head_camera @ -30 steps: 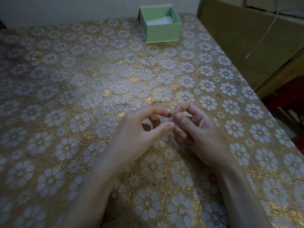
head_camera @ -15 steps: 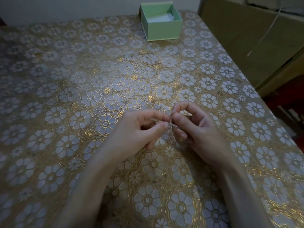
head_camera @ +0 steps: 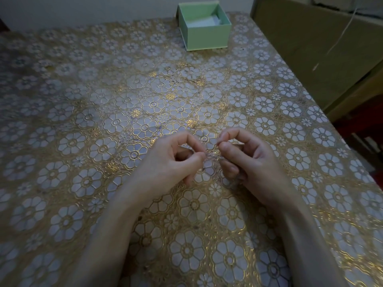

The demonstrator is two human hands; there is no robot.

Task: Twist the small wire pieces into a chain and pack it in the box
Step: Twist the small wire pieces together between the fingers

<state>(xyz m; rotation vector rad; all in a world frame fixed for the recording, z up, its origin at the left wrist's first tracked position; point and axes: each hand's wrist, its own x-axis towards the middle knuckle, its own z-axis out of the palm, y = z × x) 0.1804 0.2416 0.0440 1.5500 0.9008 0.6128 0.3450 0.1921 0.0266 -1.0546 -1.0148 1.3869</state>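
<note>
Low over the middle of the table, my left hand (head_camera: pixel 172 160) and my right hand (head_camera: pixel 246 158) face each other. Each pinches an end of a thin wire piece (head_camera: pixel 212 156) between thumb and forefinger. The wire is very fine and only a short pale stretch of it shows between the fingertips, so I cannot tell its shape. The open mint-green box (head_camera: pixel 204 25) stands at the table's far edge, well beyond both hands, with something white inside.
The table (head_camera: pixel 103 112) wears a gold and white flower-pattern cover. Its right edge runs diagonally near my right forearm. A brown board (head_camera: pixel 310 50) with a thin white cord leans beyond that edge.
My fingertips were pressed together; they are now a small gap apart, with the wire spanning it. The view has tilted down a little.
</note>
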